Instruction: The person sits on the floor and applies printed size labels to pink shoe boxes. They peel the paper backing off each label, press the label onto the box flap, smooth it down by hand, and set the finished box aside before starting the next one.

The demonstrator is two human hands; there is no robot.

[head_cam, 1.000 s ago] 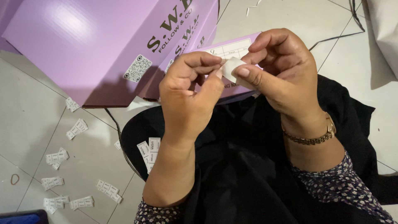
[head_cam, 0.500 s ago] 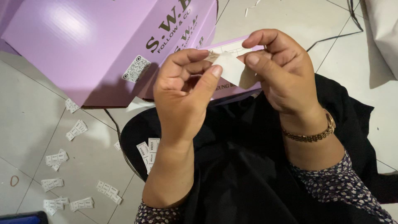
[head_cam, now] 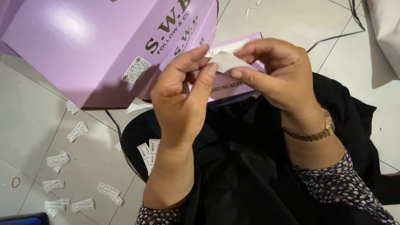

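The floor is made of big pale grey tiles with thin dark lines between them. A shiny purple box fills the upper left of the frame, catching bright light. A thin black cable runs across the upper right.

Packing workroom: purple cartons, label strips

Bright, even light falls from overhead. A soft glare patch sits on the purple box, which casts a shadow onto the tiled floor. Focus is sharp, with slight blur.
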